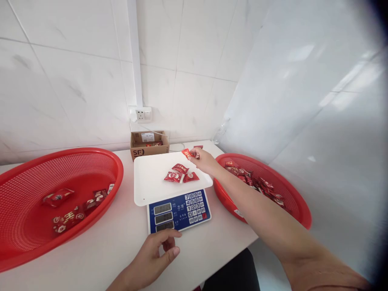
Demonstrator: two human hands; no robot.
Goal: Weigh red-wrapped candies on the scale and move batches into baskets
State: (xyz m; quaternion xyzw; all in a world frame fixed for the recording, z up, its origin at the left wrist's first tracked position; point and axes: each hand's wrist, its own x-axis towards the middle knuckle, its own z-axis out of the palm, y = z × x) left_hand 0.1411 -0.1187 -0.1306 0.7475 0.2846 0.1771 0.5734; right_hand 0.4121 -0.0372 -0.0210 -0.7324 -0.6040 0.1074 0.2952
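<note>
My right hand [203, 160] reaches over the far right corner of the white scale tray [151, 182] and pinches a small red candy packet [187, 153] above it. Three red packets [179, 173] lie on the tray. The blue weighing scale [179, 211] shows its displays and keypad below the tray. My left hand [154, 254] rests on the table just in front of the scale, fingers loosely curled and apart, holding nothing.
A large red basket [36, 242] at left holds several red packets. A second red basket [291, 202] at right holds more. A small cardboard box [149, 144] and a wall socket [143, 115] are behind the scale. The white table edge runs near me.
</note>
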